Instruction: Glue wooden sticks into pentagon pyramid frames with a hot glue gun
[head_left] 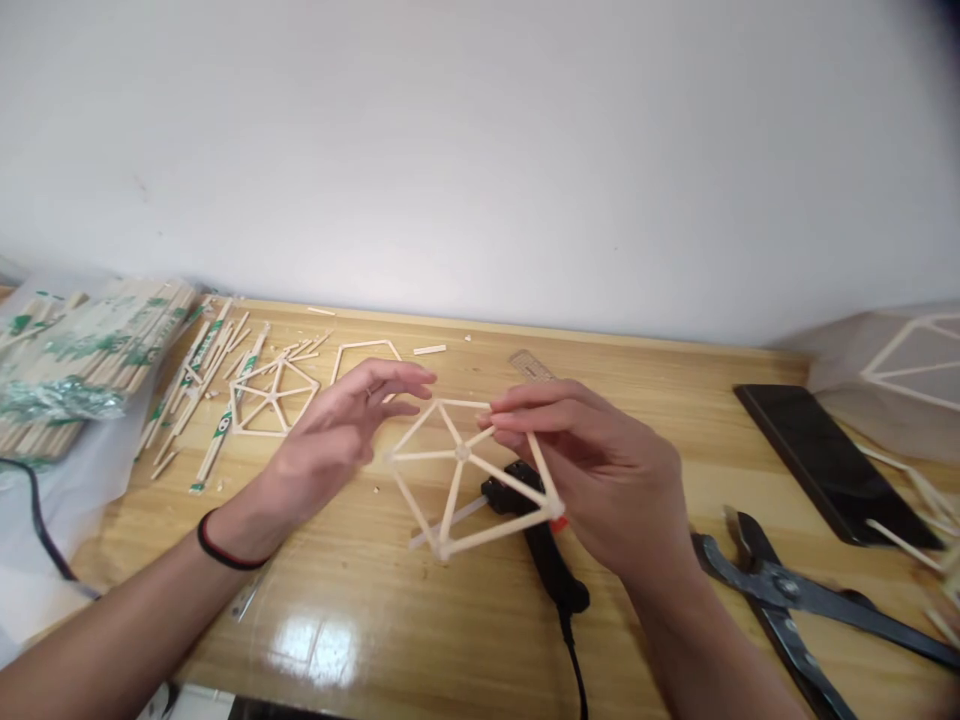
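Note:
My right hand (607, 460) pinches one corner of a wooden stick frame (463, 453), a spoked shape with sticks meeting at a centre joint, held tilted above the table. To the left of that frame is my left hand (337, 430), its fingers apart and holding nothing. Behind and below the frame lies a black glue gun (551, 565) with its cord running to the front edge. A similar spoked frame (274, 398) rests on the table beyond my left hand, beside an unspoked stick outline (366, 345) that is partly hidden by it.
Bagged chopsticks (97, 350) fill the far left, with loose sticks (202, 385) beside them. At right lie a black phone (825, 460), large metal cutters (787, 590) and more stick frames (922, 365). A wall (480, 170) rises behind the wooden table (360, 610).

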